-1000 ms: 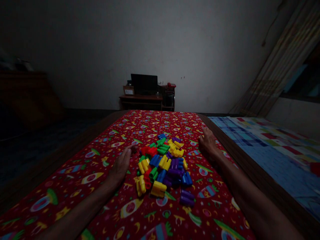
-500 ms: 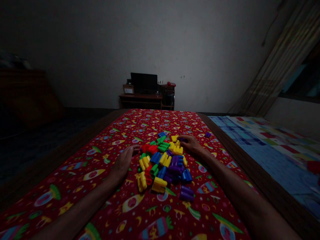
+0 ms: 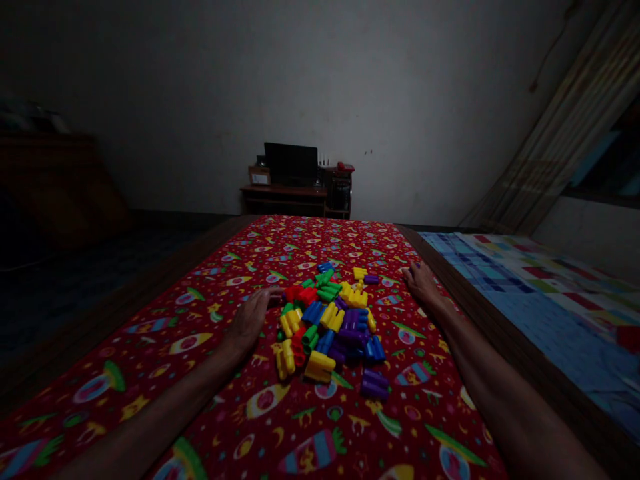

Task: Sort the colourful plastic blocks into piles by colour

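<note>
A pile of plastic building blocks in yellow, green, red, blue and purple lies on a red patterned cloth (image 3: 270,433). My left hand (image 3: 249,320) rests on the cloth at the pile's left side, fingers stretched out, their tips close to a red block (image 3: 306,295). Off to the right, my right hand (image 3: 423,285) has its fingers around a purple block (image 3: 414,267), mostly covered by them. Another purple block (image 3: 371,279) lies beside a yellow block (image 3: 359,273) at the pile's far right. Closer to me is a separate purple block (image 3: 375,385).
The cloth covers a long surface with dark brown edges. Beyond it, a desk (image 3: 285,191) with a monitor (image 3: 291,163) stands against the wall. A checked blanket (image 3: 465,257) lies to the right, below a curtain (image 3: 540,153). A wooden cabinet (image 3: 55,187) is at left.
My right hand has let go of a purple block beside the yellow one and moved right onto the outlying purple block. My left hand stays almost in place.
</note>
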### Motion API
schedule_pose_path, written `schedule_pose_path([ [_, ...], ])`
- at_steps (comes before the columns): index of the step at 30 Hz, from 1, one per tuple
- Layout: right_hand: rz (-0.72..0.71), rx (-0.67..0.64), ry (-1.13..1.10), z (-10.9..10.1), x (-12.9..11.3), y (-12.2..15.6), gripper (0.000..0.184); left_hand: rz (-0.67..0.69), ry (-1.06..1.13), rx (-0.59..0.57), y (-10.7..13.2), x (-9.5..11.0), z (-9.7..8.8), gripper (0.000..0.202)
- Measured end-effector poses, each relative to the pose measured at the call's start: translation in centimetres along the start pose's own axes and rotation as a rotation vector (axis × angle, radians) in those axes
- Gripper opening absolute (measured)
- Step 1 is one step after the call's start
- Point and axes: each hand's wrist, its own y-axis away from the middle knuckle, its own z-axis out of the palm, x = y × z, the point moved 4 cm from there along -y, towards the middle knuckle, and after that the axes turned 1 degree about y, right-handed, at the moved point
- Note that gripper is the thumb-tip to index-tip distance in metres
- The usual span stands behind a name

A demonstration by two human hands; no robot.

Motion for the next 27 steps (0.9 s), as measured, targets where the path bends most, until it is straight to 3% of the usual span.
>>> schedule_pose_path([
  [4, -0.161, 0.015, -0.088, -0.7, -4.4, 0.2, 0.035, -0.004, 0.015, -0.009, 0.0, 0.0, 0.0, 0.051],
  [7, -0.358, -0.245, -0.182, -0.2, -8.6, 1.1, 0.028, 0.01, 0.041, -0.005, 0.1, 0.1, 0.0, 0.052],
  [10, -0.381, -0.381, -0.108, 0.5, -10.3, 1.8, 0.02, 0.004, 0.043, 0.001, 0.1, 0.0, 0.0, 0.052],
  [14, -0.258, -0.265, -0.001, -0.4, -8.0, 1.3, 0.023, 0.0, 0.021, -0.008, 0.0, -0.1, 0.0, 0.051],
  [17, -0.192, -0.197, -0.069, -1.7, -5.2, 0.8, 0.03, -0.002, 0.001, -0.007, 0.0, -0.2, 0.0, 0.052],
  [23, -0.21, -0.331, -0.147, -2.4, -3.5, 0.1, 0.044, 0.008, 0.012, -0.027, 0.0, -0.2, 0.1, 0.051],
  [27, -0.06, -0.11, 0.022, -3.0, -2.6, -0.3, 0.037, 0.011, 0.025, -0.019, -0.2, -0.6, 0.1, 0.051],
])
